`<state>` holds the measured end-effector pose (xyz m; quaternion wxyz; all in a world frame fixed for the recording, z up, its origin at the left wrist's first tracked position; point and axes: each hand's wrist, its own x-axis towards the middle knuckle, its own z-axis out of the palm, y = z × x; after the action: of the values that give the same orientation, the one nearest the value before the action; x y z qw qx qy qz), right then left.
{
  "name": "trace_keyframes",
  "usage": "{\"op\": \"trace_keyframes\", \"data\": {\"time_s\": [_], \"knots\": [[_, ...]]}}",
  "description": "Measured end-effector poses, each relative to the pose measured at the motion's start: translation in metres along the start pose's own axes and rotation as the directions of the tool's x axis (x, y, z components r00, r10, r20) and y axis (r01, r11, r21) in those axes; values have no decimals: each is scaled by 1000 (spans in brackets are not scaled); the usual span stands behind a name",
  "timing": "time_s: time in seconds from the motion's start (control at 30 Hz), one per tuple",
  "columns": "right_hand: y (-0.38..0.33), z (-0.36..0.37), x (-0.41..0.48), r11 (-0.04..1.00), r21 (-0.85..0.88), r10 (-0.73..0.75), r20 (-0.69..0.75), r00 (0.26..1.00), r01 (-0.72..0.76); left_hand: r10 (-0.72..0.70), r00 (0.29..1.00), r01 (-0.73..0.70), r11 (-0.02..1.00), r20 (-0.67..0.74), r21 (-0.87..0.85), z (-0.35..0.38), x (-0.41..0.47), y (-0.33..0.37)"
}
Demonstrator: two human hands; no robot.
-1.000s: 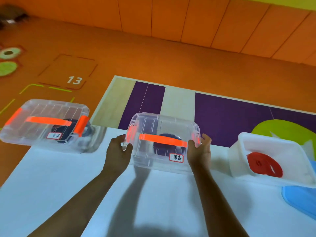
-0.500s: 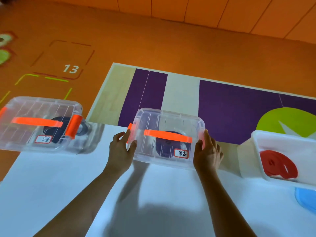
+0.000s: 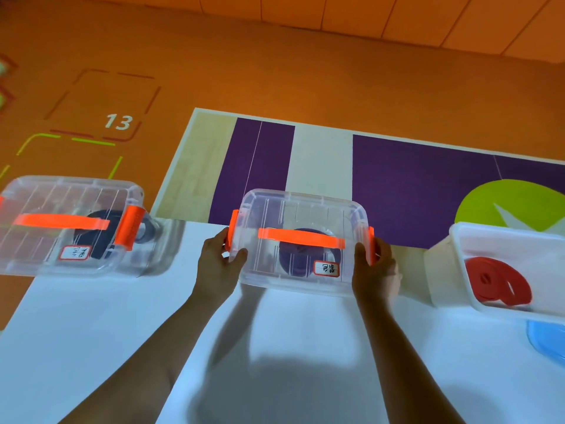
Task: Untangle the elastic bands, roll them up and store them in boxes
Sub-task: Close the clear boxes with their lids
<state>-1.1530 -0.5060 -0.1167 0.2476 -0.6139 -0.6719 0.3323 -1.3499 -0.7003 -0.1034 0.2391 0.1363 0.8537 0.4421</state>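
Two grips, one per end: left hand (image 3: 218,264) fingers curl round left latch (image 3: 234,229), thumb on lid corner; right hand (image 3: 377,267) mirrors it at right latch (image 3: 371,246). Likely snapping the orange latches home, or steadying box (image 3: 301,209) at far edge of table (image 3: 91,332). Purple band (image 3: 293,261) sits rolled inside, lid on. Left: second box (image 3: 70,224), closed, dark band (image 3: 91,228) within. Right: white box (image 3: 443,276), open, red band (image 3: 495,280) coiled inside; probably next to close.

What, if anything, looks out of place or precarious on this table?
The left clear box seems to hang past the white table's left edge, over the orange floor, so it looks precarious. The open white box holding the red band sits askew. The middle box, gripped by the left hand and right hand, looks fine.
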Motion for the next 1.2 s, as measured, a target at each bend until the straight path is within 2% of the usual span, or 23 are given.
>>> {"op": "trace_keyframes", "data": {"time_s": [0.17, 0.27, 0.47, 0.53, 0.6, 0.7, 0.8, 0.9, 1.03, 1.2], "knots": [[-3, 0, -8, 992, -29, -124, -93, 988, 122, 210, 978, -208, 972, -3, 106, 1, -11, -3], [-4, 0, -9, 985, -55, -170, -91, 981, 166, 240, 971, -238, 956, 11, 169, 0, -9, -1], [2, 3, -17, 985, -80, -149, 22, 989, 150, 261, 964, -263, 897, 52, 355, 1, -8, -1], [6, 4, -30, 986, -55, -156, 33, 987, 158, 297, 953, -293, 854, 58, 430, 4, -14, 0], [11, 0, -46, 985, -54, -161, 35, 986, 163, 394, 916, -374, 771, 74, 515, 10, -21, -2], [17, -14, -63, 977, -114, -183, 13, 983, 183, 495, 864, -442, 661, 91, 606, 16, -34, -2], [23, -36, -72, 932, -249, -264, 27, 964, 263, 532, 834, -502, 624, 144, 599, 29, -53, 6], [33, -58, -78, 880, -328, -349, 42, 936, 343, 562, 782, -599, 559, 268, 574, 50, -82, 16], [61, -90, -89, 893, -301, -330, 69, 941, 335, 547, 734, -669, 482, 402, 565, 88, -138, 26], [117, -154, -92, 900, -284, -320, 85, 943, 331, 531, 732, -674, 470, 427, 570, 140, -208, 46]]}}
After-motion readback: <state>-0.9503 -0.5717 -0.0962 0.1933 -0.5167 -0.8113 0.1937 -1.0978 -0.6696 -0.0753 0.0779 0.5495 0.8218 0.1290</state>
